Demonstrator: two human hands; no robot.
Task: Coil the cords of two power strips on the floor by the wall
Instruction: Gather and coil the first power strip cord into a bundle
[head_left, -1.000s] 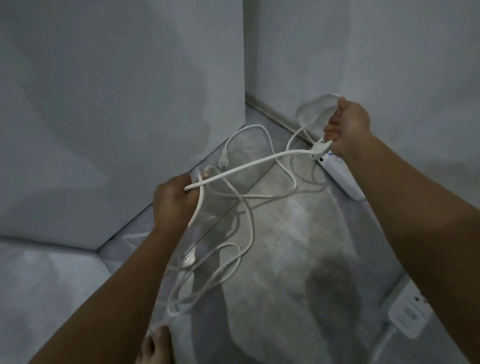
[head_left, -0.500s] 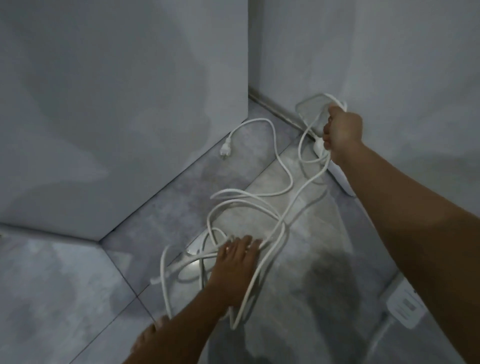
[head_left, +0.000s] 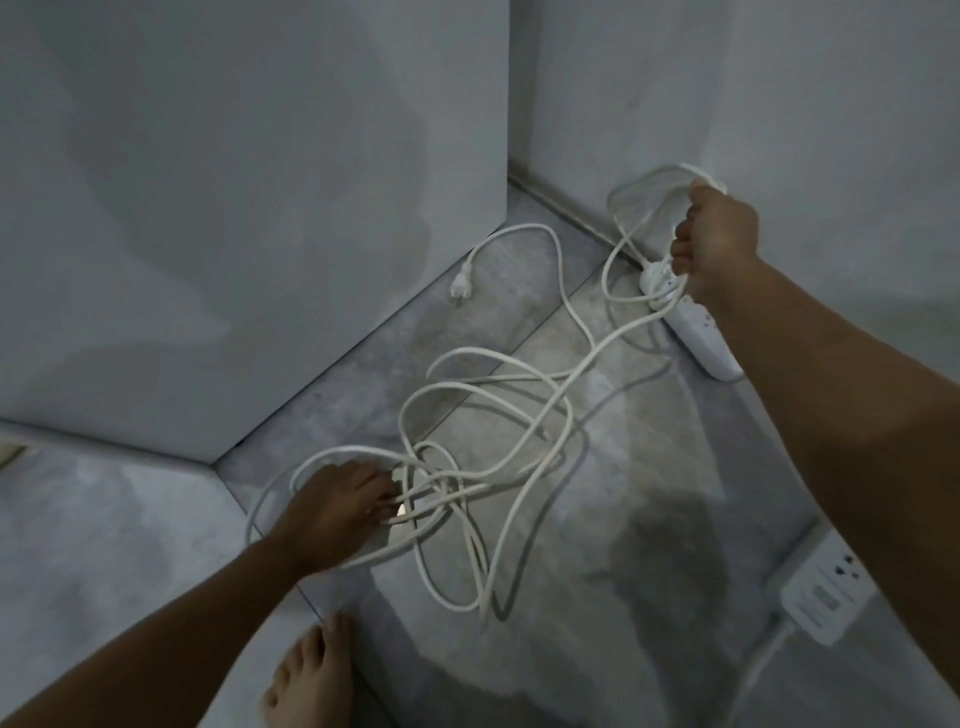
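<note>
Gripping loops of thin white round cord (head_left: 566, 415), my right hand (head_left: 714, 236) fists above a white plastic power strip (head_left: 701, 338); my left hand (head_left: 337, 512) pinches tangled strands on the grey floor (head_left: 649, 519).

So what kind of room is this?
Probably a bare corner indoors, maybe a home. There are plain grey walls, a tiled floor, white cords and a power strip lying on it, and a bare foot.

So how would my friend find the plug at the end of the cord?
Start at the wall corner that juts out at the middle. On the grey floor just below it lies the plug, on a cord end. It lies loose and apart, while the rest of the white cord is tangled or held in hands.
</note>
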